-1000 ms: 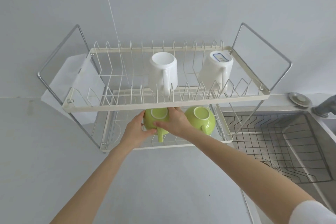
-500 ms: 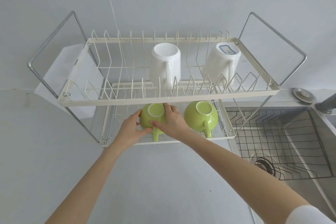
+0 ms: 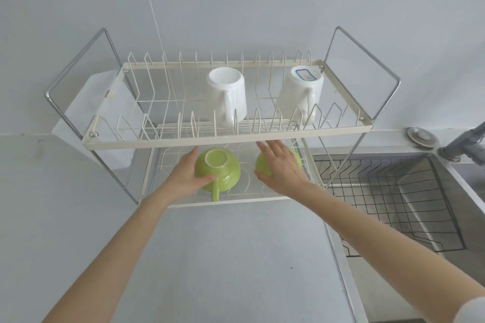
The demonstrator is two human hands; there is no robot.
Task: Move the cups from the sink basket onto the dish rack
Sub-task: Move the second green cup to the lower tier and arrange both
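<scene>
Grey counter (image 3: 223, 257) is spanned by the dish rack (image 3: 225, 139), left of the sink basket (image 3: 393, 196); on its lower tier the left green cup (image 3: 217, 170), inverted, is clasped by the left hand (image 3: 183, 176); the right green cup (image 3: 262, 164) is partly hidden by the spread right hand (image 3: 280, 165).

1. The counter (image 3: 223, 257) is carrying the rack (image 3: 228, 140), which is standing at its 12 o'clock edge.
2. On the rack's top tier, the left mug (image 3: 227, 94) and the right mug (image 3: 299, 94) are sitting upside down, the right one at 2 o'clock.
3. On the bottom tier, the left cup (image 3: 217, 172) and the right cup (image 3: 261, 166) are sitting upside down.
4. At the rack's 3 o'clock, the basket (image 3: 380, 191) is sitting in the sink (image 3: 467, 204).
</scene>
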